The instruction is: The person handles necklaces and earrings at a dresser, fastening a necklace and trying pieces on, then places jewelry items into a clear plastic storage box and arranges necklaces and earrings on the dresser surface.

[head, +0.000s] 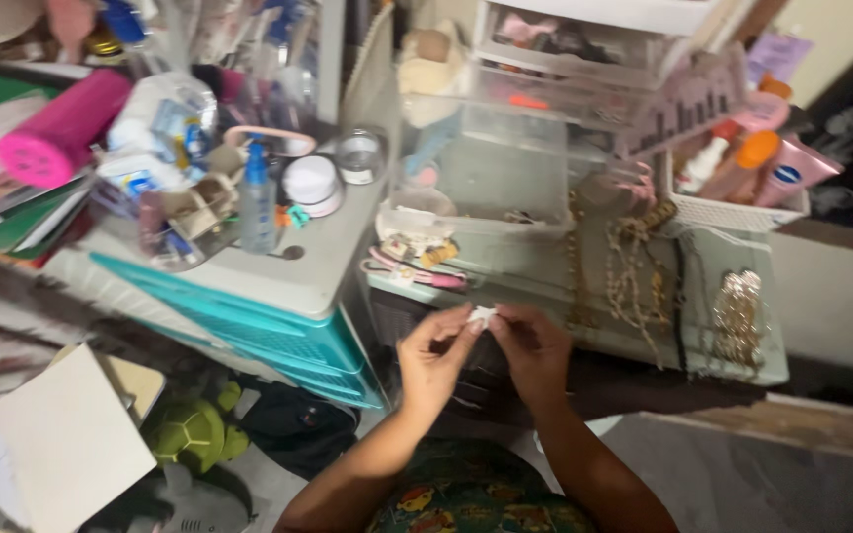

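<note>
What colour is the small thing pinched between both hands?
White: the small piece between the left hand and right hand, head view.

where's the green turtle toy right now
In the head view the green turtle toy lies low on the left, on the floor below the teal drawer unit, just right of a tilted cardboard sheet and left of the person's left hand.

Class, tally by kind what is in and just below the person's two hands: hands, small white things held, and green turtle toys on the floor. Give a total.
Hands: 2, the left hand and the right hand
Small white crumpled piece pinched between both hands: 1
Green plush turtle toy on the floor: 1
Total: 4
</note>
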Action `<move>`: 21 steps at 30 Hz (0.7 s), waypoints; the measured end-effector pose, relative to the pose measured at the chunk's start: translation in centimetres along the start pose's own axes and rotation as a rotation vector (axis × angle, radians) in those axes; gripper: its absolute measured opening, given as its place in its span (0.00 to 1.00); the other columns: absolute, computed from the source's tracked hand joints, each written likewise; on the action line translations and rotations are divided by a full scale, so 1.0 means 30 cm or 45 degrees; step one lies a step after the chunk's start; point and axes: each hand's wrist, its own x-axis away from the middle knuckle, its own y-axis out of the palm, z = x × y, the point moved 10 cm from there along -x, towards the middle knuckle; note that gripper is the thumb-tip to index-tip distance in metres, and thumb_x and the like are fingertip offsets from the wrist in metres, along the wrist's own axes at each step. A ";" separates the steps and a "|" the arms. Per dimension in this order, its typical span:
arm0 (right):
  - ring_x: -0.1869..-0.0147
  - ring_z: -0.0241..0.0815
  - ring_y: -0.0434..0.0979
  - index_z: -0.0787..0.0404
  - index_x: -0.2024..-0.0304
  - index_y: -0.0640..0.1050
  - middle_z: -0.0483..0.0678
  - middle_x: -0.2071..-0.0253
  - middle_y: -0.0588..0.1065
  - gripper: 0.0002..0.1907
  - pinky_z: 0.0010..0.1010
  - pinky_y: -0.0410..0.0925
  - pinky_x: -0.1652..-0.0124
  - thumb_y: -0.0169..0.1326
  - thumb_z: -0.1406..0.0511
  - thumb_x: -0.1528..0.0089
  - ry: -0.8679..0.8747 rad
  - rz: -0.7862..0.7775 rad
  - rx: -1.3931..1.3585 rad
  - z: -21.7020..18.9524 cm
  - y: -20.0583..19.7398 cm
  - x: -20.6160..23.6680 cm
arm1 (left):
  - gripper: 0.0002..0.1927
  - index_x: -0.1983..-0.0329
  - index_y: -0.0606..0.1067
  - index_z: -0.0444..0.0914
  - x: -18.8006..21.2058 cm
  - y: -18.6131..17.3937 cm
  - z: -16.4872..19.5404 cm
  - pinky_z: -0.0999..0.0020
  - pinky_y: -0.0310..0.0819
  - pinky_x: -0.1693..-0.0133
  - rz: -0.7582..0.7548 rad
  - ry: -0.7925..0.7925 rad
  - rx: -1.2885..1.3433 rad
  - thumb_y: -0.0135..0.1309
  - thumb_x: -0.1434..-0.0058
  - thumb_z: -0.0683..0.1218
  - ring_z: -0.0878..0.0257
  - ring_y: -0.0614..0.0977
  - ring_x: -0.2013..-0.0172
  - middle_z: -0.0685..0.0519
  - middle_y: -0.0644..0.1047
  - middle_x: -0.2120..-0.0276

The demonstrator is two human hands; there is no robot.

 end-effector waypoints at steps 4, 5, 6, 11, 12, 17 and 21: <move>0.54 0.29 0.80 0.64 0.52 0.79 0.43 0.58 0.80 0.12 0.22 0.73 0.52 0.62 0.72 0.39 0.062 -0.035 -0.186 0.011 -0.017 -0.004 | 0.11 0.53 0.82 0.32 -0.010 0.034 -0.011 0.80 0.75 0.62 -0.017 -0.036 -0.019 0.63 0.39 0.36 0.74 0.81 0.65 0.54 0.84 0.64; 0.54 0.29 0.80 0.64 0.52 0.80 0.43 0.58 0.80 0.12 0.22 0.73 0.53 0.62 0.72 0.39 0.086 -0.055 -0.197 0.012 -0.019 -0.006 | 0.10 0.54 0.82 0.32 -0.011 0.041 -0.001 0.80 0.73 0.64 -0.011 -0.006 -0.047 0.64 0.39 0.36 0.75 0.80 0.66 0.54 0.84 0.65; 0.54 0.30 0.80 0.64 0.51 0.80 0.43 0.58 0.80 0.13 0.22 0.73 0.53 0.62 0.73 0.39 0.106 -0.078 -0.209 0.009 -0.021 -0.009 | 0.09 0.55 0.83 0.32 -0.012 0.049 0.011 0.80 0.72 0.66 -0.002 0.028 -0.074 0.64 0.39 0.36 0.76 0.78 0.68 0.54 0.83 0.67; 0.56 0.30 0.80 0.65 0.53 0.81 0.43 0.58 0.81 0.11 0.23 0.73 0.55 0.61 0.72 0.38 0.150 -0.193 -0.054 -0.041 -0.055 -0.051 | 0.10 0.56 0.83 0.34 -0.030 0.110 0.086 0.80 0.70 0.70 -0.076 0.122 -0.182 0.65 0.40 0.37 0.76 0.75 0.73 0.54 0.82 0.70; 0.56 0.30 0.80 0.65 0.53 0.81 0.43 0.59 0.81 0.10 0.23 0.73 0.55 0.61 0.71 0.38 0.134 -0.226 -0.031 -0.061 -0.060 -0.069 | 0.10 0.56 0.84 0.35 -0.041 0.120 0.099 0.79 0.69 0.71 -0.085 0.107 -0.189 0.65 0.40 0.37 0.75 0.75 0.74 0.54 0.81 0.71; 0.59 0.31 0.76 0.64 0.55 0.82 0.43 0.63 0.78 0.10 0.26 0.71 0.57 0.58 0.63 0.32 0.150 -0.373 0.229 -0.145 -0.099 -0.269 | 0.09 0.56 0.84 0.37 -0.165 0.180 0.285 0.73 0.73 0.68 -0.142 0.485 -0.493 0.65 0.39 0.41 0.70 0.76 0.73 0.52 0.83 0.68; 0.55 0.32 0.75 0.58 0.47 0.76 0.40 0.58 0.78 0.14 0.25 0.69 0.55 0.55 0.60 0.32 0.221 -0.299 -0.260 -0.166 -0.124 -0.591 | 0.08 0.54 0.82 0.38 -0.388 0.202 0.333 0.67 0.74 0.68 -0.167 0.417 -0.526 0.62 0.36 0.42 0.60 0.79 0.72 0.49 0.83 0.66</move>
